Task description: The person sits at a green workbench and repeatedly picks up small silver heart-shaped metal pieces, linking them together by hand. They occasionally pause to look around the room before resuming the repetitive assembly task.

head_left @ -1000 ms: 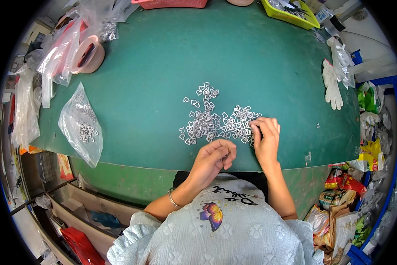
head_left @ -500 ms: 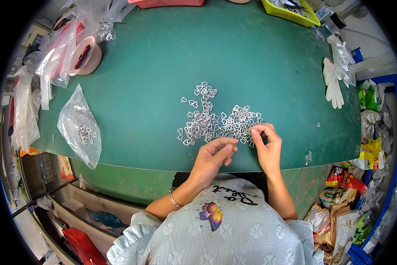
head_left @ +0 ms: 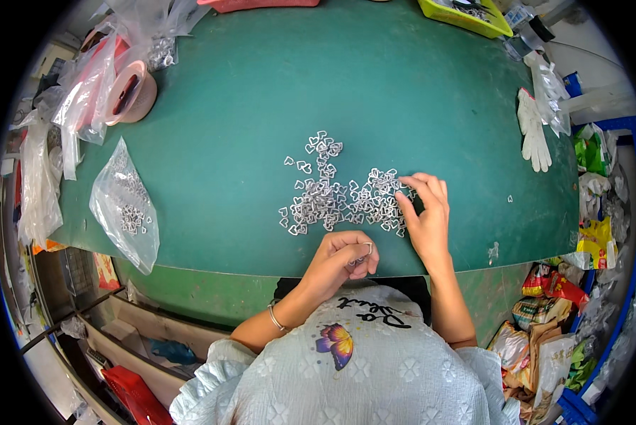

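Small silver heart-shaped rings (head_left: pixel 318 202) lie in loose heaps on the green tabletop, with a smaller cluster behind. My left hand (head_left: pixel 345 262) is curled in front of them at the table's near edge, closed around a few heart-shaped rings. One of those rings shows at the thumb tip; how many sit inside the fingers is hidden. At the right-hand heap (head_left: pixel 382 202), my right hand (head_left: pixel 426 209) reaches over its right edge. Its thumb and fingertips are apart, and no ring shows between them.
A clear plastic bag (head_left: pixel 125 205) with more rings lies to the left. Behind it stands a pink basket (head_left: pixel 142 99) near plastic bags. A yellow-green tray (head_left: pixel 467 18) sits far right, a white glove (head_left: pixel 532 134) below it. One stray ring (head_left: pixel 510 199) lies at right.
My right hand has opened its pinch and shifted up along the heap's right side. My left hand has drawn slightly back towards me, now showing a ring at its thumb tip.
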A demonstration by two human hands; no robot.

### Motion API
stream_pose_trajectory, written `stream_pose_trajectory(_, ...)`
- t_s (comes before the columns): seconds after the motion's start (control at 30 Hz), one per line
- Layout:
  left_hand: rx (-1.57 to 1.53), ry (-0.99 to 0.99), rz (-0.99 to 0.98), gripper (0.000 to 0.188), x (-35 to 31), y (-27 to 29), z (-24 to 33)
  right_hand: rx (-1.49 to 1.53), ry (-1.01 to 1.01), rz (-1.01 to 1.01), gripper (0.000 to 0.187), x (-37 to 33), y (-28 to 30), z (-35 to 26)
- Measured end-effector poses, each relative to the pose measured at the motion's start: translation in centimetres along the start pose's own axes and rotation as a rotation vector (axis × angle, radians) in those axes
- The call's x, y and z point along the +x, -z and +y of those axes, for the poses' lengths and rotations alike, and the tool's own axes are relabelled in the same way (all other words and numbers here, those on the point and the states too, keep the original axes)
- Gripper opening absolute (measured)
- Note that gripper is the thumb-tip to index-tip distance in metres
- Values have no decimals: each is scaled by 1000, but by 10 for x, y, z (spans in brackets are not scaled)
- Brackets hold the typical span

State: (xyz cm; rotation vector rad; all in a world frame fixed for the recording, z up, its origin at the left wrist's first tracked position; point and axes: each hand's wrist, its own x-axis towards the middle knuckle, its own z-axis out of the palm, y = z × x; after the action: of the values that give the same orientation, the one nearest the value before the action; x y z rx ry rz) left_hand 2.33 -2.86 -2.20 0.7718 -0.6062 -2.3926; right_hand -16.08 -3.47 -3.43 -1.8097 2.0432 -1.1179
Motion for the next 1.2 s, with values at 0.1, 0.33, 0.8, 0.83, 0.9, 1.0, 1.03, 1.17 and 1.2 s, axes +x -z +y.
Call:
stream_pose_trajectory(0.1,-22,9,12,18,0,3,-1,-147,33,-53,12,1,-7,-1)
stream_pose_trajectory(0.33,50,-38,139,16,6,2,-9,643,-423,-140,10,-14,2,-9)
stream_pose_trajectory(0.8,149,-145,142,25,8,-4,-7,1684,-1071,-444,14,-43,10,-28)
stream_pose_trajectory(0.83,154,-144,147,24,7,-3,-9,1618,-989,-437,14,-44,8,-26)
stream_pose_trajectory(0.9,179,-175,205,24,6,-6,-7,1361,-820,-358,13,-46,9,-31)
stream_pose_trajectory(1.0,159,-187,264,23,5,-13,-6,827,-492,-160,11,-45,10,-39)
stream_pose_trajectory(1.03,144,-185,281,23,4,-14,-6,650,-320,-140,12,-41,11,-40)
stream_pose_trajectory(1.17,185,-162,244,23,5,-9,-8,343,-16,-152,16,-29,14,-45)
stream_pose_trajectory(1.2,169,-154,239,23,7,-4,-8,414,-53,-206,16,-28,14,-44)
